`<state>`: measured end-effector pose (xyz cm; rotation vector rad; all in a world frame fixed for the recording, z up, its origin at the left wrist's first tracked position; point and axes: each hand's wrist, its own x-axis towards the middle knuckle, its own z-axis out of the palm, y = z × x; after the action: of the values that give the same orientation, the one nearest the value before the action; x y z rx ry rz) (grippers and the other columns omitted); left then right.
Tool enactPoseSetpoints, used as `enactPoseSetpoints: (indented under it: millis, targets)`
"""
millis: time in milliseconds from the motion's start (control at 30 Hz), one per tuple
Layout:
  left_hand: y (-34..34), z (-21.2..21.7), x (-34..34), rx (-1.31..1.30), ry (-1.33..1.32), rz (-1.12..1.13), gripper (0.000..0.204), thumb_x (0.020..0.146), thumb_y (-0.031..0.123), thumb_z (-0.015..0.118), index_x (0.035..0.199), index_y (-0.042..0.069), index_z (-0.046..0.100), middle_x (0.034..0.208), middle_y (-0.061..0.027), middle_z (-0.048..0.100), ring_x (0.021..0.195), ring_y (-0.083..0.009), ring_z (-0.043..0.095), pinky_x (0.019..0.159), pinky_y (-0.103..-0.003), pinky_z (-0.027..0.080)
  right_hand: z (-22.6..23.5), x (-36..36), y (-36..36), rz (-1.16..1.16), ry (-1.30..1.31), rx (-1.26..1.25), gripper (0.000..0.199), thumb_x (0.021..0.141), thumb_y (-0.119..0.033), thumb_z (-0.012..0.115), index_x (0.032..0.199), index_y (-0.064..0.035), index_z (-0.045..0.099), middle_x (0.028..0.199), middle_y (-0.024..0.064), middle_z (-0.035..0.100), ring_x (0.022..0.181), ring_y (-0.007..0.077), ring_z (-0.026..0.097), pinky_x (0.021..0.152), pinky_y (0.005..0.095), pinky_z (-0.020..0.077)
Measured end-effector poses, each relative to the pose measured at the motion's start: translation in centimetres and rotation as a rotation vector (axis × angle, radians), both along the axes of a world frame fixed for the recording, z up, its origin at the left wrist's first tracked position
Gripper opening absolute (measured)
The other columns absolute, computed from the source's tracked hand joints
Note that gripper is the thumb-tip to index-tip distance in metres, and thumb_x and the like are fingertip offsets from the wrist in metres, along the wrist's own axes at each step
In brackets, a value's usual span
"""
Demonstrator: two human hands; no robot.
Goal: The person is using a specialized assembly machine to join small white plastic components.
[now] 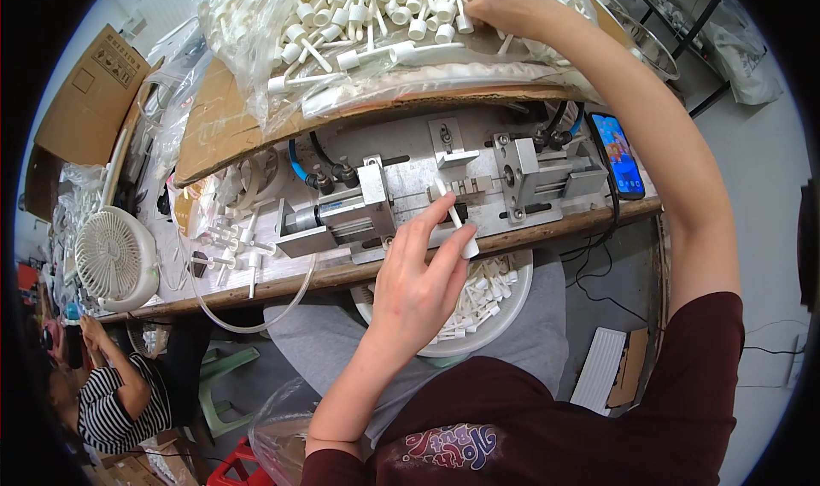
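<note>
My left hand [418,272] pinches a white plastic scoop [455,217] between thumb and fingers. The scoop lies slanted at the small metal holder [465,187] in the middle of a bench fixture. Metal clamp units stand on either side, a left one [350,208] and a right one [547,178]. Stretched far forward, my right hand [512,6] is at the edge of a heap of white plastic scoops [367,12]. Its fingers are curled together among the scoops, and what they grip is hidden.
The heap rests on plastic film over cardboard [222,119]. Below the bench edge, a white basin [521,289] between my legs holds several white pieces. A phone [617,157] lies right; a fan [115,255] and loose scoops [231,247] are left. Another person [120,392] sits at lower left.
</note>
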<state>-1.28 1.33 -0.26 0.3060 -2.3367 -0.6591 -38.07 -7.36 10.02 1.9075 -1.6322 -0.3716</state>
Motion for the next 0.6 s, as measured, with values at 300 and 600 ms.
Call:
enactPoseSetpoints:
  millis: [300,600]
  targets:
    - [0.4,-0.6,-0.4,0.001,-0.037,0.037,0.038,0.073,-0.004,0.074,0.11,0.003,0.069,0.133,-0.0124,0.06,0.111,-0.0292,0.064,0.093,-0.04,0.052,-0.5,1.1,0.8,0.08,-0.081,-0.061,0.016,0.081,-0.014,0.061,0.074,-0.0046,0.072,0.083,0.0129,0.07,0.073,0.0305,0.071,0.064,0.0433,0.0553]
    - [-0.1,-0.2,-0.6,-0.157,-0.169,0.052,0.031,0.076,-0.001,0.072,0.107,0.002,0.069,0.132,-0.0123,0.064,0.095,-0.0265,0.066,0.084,-0.037,0.051,-0.1,1.4,0.8,0.071,-0.041,0.011,0.014,0.08,-0.015,0.063,0.077,-0.0056,0.073,0.086,0.0123,0.071,0.077,0.0293,0.071,0.064,0.0427,0.0555]
